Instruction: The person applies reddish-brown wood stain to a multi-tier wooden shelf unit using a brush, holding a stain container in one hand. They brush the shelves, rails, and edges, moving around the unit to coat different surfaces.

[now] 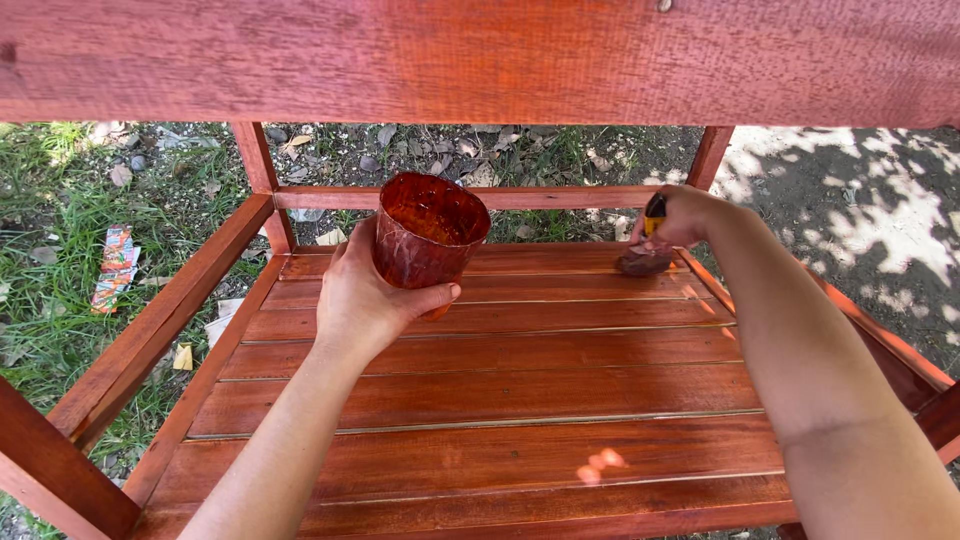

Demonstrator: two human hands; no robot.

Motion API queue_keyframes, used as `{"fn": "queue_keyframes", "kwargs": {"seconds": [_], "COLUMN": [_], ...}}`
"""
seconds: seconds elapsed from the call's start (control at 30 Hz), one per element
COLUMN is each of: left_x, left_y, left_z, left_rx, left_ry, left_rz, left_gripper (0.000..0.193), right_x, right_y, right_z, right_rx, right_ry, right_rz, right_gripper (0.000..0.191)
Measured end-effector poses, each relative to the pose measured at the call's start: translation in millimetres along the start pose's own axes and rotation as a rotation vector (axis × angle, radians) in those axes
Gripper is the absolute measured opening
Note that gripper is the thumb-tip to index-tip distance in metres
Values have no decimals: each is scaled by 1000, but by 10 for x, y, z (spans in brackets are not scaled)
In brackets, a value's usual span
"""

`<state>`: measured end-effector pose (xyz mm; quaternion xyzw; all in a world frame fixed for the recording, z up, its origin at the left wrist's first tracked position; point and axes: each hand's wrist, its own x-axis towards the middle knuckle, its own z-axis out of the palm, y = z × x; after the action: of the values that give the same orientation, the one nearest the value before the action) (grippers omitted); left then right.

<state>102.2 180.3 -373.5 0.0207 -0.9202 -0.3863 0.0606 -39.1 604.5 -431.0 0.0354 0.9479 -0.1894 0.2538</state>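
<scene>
My left hand point(362, 300) grips a stained plastic cup point(430, 228) with red-brown varnish in it, held upright above the slatted wooden shelf point(480, 400). My right hand point(680, 215) holds a paintbrush point(647, 255) with a yellow handle. Its dark bristles press on the far right corner of the shelf, next to the back rail point(560, 197). The shelf slats look glossy and reddish.
A broad reddish board point(480, 60) crosses the top of the view, close to the camera. Side rails point(160, 320) and upright posts point(258, 170) frame the shelf. Grass, dry leaves and a piece of litter point(115, 265) lie on the ground to the left; bare soil lies to the right.
</scene>
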Motion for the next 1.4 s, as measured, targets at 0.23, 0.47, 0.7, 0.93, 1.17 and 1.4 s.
{"fn": "queue_keyframes", "kwargs": {"seconds": [0.23,0.47,0.7,0.93,1.17,1.4], "left_x": [24,74,95,111,96,101], "left_y": [19,5,-26,-33,-69,-316], "left_z": [5,94,114,74,43,-237], "left_rx": [14,17,36,34,1,-11], "left_ry": [-34,-91,-87,-96,-69,47], "left_rz": [-18,-67,-62,-87,-32,-36], "left_gripper": [109,110,112,118,107,96], "right_x": [48,52,128,82,-142,-40], "right_y": [-92,-275,-154,352,72,-742], "right_z": [-104,-154,-186,-229,-90,586], "right_rx": [-86,83,76,-23,-252,-553], "right_ry": [-8,-55,-64,40,130,328], "right_rz": [30,57,82,-75,52,-130], "right_gripper": [28,32,31,37,32,54]}}
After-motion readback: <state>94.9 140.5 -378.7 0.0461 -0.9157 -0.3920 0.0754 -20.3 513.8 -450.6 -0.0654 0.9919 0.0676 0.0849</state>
